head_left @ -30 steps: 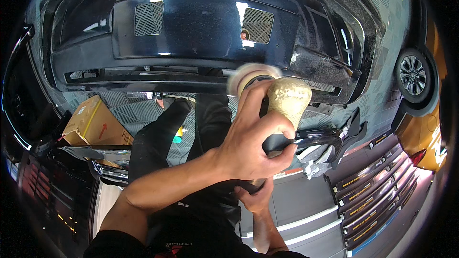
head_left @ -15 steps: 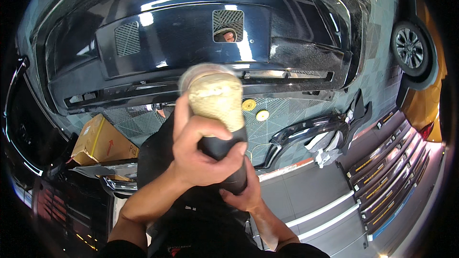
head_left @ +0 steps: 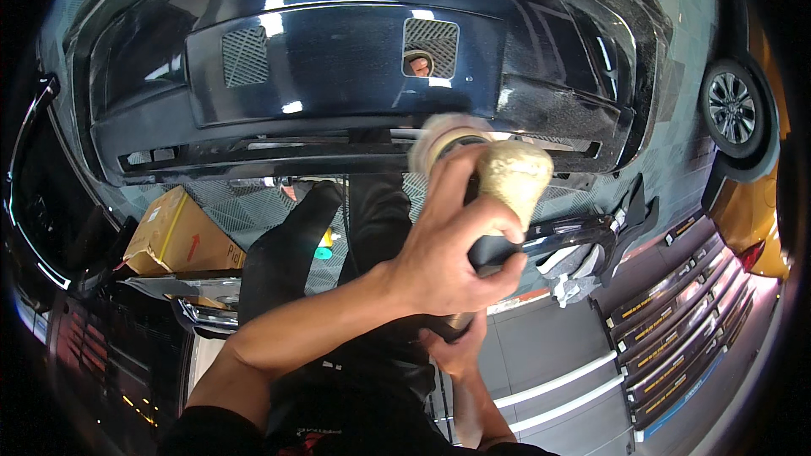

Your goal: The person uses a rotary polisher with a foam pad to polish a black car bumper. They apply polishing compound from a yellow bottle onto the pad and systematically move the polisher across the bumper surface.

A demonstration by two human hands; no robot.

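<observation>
A car polisher with a gold head and black body is held in both my hands. My left hand wraps round its neck just behind the gold head, fingers closed. Farther back, my right hand grips the black rear handle, partly hidden under the tool. The round pad, blurred, is at the near edge of a glossy dark car bumper; whether it touches the bumper I cannot tell. Two square openings show in the bumper, the right one with a reflection of a hand.
A cardboard box stands at left beside dark trim parts. To the right lie a black curved trim piece and grey cloths. Long narrow boxes are stacked at lower right. An orange car's wheel is at far right.
Both hands have carried the polisher to the right along the bumper's near edge. The view has shifted slightly, and my legs now show more. The yellow discs on the floor are now covered.
</observation>
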